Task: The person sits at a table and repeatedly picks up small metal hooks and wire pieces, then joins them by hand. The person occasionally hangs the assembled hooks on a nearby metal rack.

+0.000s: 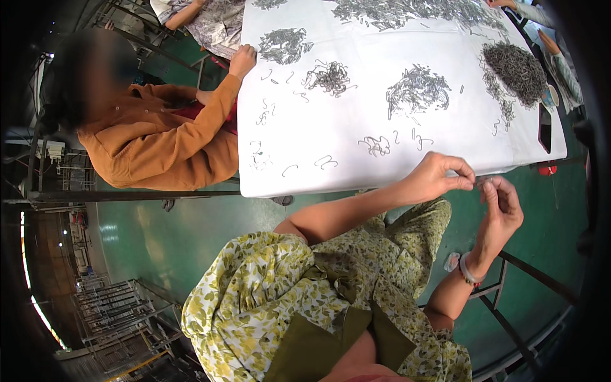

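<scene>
Left grip [438,176], right grip [503,210] pinched, contents unclear; phone [545,130], dark pile [517,73] on table [350,121].

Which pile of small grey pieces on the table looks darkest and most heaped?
The dark pile near the right edge of the table, beside the cup: dense and mounded, whereas the others look flatter.

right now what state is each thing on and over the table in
bare left hand: thumb and fingers pinched
bare right hand: thumb and fingers pinched; any held piece too small to tell
thin, curved dark pieces: loosely clustered, lying flat
dense heap of small dark pieces: mounded, spilling at its near side
smooth white table covering: spread out
black rectangular phone-like slab: lying flat, face dark
</scene>
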A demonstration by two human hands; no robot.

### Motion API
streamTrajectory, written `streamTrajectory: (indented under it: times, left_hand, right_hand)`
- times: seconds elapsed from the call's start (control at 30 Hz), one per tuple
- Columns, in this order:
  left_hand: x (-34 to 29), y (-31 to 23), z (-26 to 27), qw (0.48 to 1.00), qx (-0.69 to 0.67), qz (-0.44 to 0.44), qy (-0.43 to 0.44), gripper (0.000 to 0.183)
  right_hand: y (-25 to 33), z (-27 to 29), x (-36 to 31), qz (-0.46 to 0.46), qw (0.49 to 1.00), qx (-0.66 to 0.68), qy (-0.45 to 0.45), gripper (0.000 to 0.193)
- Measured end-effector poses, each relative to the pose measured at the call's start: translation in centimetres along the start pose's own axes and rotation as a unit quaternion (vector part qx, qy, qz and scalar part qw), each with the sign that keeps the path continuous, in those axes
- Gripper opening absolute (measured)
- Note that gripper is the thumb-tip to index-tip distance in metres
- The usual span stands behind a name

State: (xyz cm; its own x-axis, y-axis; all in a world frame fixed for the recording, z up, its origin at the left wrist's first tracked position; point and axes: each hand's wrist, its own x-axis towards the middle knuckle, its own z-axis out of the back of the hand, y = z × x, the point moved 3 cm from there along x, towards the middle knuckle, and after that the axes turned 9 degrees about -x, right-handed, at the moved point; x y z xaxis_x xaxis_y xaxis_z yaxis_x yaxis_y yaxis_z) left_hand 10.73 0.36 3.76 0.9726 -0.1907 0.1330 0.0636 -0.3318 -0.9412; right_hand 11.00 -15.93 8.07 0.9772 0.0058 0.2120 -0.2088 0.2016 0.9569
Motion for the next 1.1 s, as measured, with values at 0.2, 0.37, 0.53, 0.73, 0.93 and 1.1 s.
streamTrajectory:
  times: [0.2,0.37,0.53,0.73,0.93,1.1]
  left_hand:
    - [0.6,-2.3,11.2,0.924,0.344,-0.067,-0.151,0.017]
    - [1.1,-1.7,23.7,0.685,0.691,-0.04,-0.226,0.011]
    - [0.8,0.4,23.8,0.63,0.762,-0.004,-0.151,0.01]
    - [0.9,-1.8,23.7,0.757,0.612,0.018,-0.23,0.009]
    - [0.6,-3.8,24.9,0.827,0.518,0.017,-0.216,0.018]
    - [1.6,-4.3,11.7,0.993,0.109,0.028,-0.032,0.018]
  right_hand:
    - [2.3,0.5,-1.5,-0.026,0.997,-0.046,-0.063,0.011]
    - [-0.5,3.1,-1.3,0.083,0.995,-0.027,0.043,0.018]
    - [-1.0,2.6,-0.8,0.039,0.998,-0.045,-0.004,0.019]
    - [-0.4,2.7,-1.1,0.051,0.998,-0.033,-0.001,0.026]
    - [-0.2,2.0,-1.5,-0.008,0.999,-0.04,-0.032,0.025]
    - [-1.3,0.9,-2.0,-0.038,0.998,-0.017,-0.043,0.02]
